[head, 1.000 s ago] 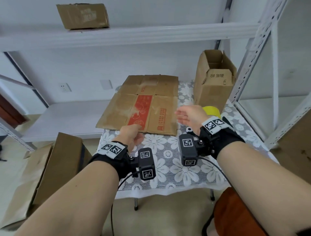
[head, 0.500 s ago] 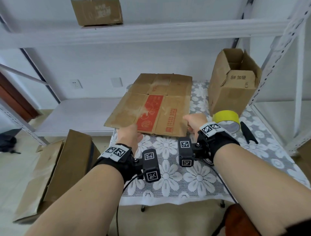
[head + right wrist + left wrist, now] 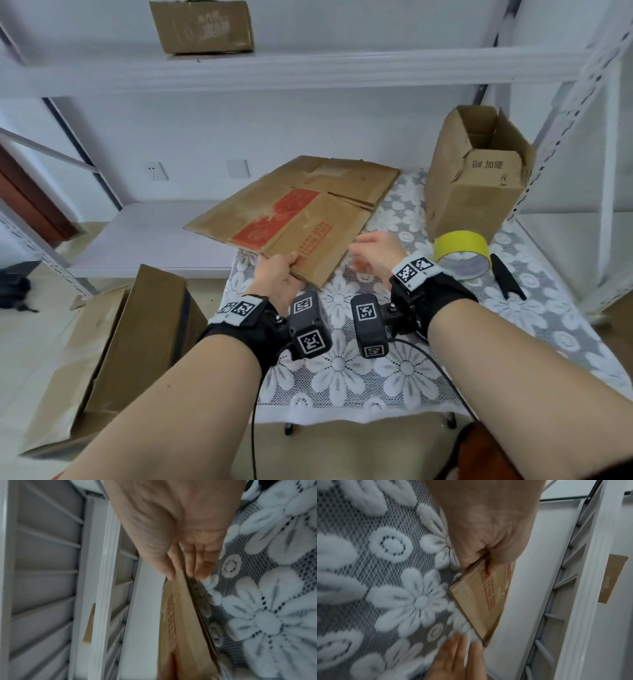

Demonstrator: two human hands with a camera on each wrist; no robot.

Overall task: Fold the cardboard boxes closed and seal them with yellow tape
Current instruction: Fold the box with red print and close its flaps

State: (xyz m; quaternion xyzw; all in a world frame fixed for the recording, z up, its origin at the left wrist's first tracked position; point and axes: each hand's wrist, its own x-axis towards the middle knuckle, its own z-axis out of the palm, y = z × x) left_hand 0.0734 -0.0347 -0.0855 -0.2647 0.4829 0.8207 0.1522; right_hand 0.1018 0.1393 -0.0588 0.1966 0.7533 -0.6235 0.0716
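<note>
Gripping the near edge of the flattened cardboard box [image 3: 294,219] with my left hand [image 3: 279,279], thumb on top, I hold it tilted off the lace-covered bench [image 3: 394,373]. My right hand [image 3: 375,255], fingers straight and loose, touches the box's right corner without a firm grasp. Yellow tape [image 3: 460,253] lies just beside an upright open box [image 3: 476,185] at my right.

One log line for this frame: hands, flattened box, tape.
left hand: grips flattened box near edge | right hand: open, at box's near-right corner, blurred | tape roll: on table, untouched | stage: box unfolded
</note>
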